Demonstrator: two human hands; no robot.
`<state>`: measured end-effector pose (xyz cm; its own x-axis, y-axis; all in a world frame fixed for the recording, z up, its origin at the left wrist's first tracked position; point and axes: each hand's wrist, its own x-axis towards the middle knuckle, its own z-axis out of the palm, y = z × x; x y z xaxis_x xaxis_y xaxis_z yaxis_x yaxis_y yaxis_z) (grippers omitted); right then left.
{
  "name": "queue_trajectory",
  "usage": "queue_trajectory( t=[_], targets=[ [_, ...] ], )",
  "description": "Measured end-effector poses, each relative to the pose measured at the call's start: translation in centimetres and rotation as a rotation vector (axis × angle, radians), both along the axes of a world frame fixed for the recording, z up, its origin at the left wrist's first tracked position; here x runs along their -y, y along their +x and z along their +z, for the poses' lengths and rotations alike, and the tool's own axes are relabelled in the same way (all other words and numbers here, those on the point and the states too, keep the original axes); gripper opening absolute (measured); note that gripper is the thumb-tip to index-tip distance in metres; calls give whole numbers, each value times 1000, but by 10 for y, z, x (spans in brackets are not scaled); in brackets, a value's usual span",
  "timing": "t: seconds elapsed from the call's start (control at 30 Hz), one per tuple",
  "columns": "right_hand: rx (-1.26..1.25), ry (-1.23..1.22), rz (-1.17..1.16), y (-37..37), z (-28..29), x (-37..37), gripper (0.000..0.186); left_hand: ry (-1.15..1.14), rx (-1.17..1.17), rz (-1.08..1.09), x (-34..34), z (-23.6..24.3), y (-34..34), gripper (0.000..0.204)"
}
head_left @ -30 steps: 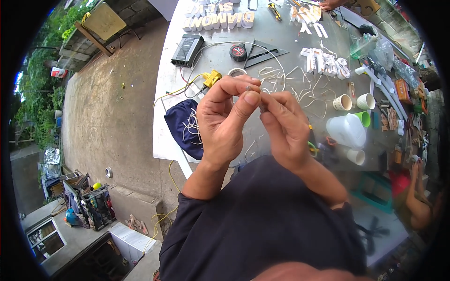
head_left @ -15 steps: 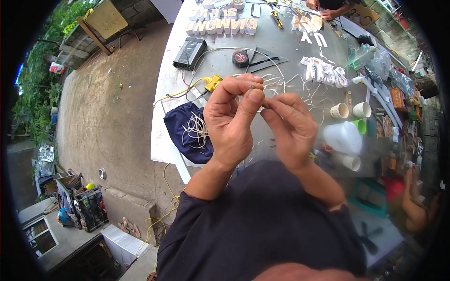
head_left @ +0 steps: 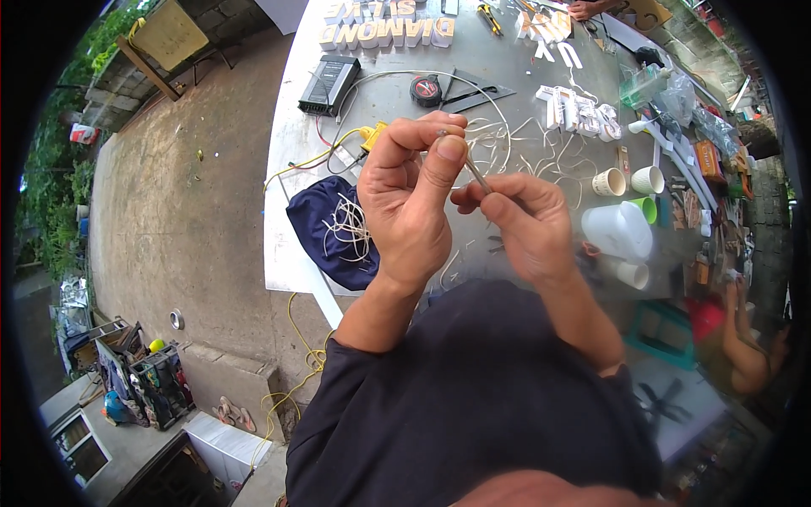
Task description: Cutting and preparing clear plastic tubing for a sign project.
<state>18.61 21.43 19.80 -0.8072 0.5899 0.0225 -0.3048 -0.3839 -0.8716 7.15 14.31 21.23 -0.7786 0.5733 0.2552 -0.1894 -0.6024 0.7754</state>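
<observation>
1. Head view, change: the right hand (head_left: 532, 215) has drawn down and away from the left hand (head_left: 410, 190), so more of a thin greyish strand (head_left: 477, 176) now shows between them; this seems to bare its middle for handling.
2. Head view, grip: the left thumb and forefinger are pinched narrow on the strand's upper part; the right thumb and fingers close on its lower part. Whether it is wire or rod, I cannot tell.
3. Head view, place: the strand slants between both grips, in front of the desk (head_left: 384, 103) and its loose pale wires (head_left: 541, 148), with a dark blue cloth (head_left: 308, 211) to the left.
</observation>
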Motion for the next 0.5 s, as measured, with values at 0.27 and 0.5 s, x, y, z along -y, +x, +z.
queue_trajectory(
  t=[0.27, 0.5],
  targets=[
    [-116, -245, 261, -1, 3, -5, 7, 67, -34, -88, 3, 10, -14, 8],
    [-132, -68, 92, -2, 8, 7, 8, 69, -135, -74, 8, 20, -23, 9]
  ],
)
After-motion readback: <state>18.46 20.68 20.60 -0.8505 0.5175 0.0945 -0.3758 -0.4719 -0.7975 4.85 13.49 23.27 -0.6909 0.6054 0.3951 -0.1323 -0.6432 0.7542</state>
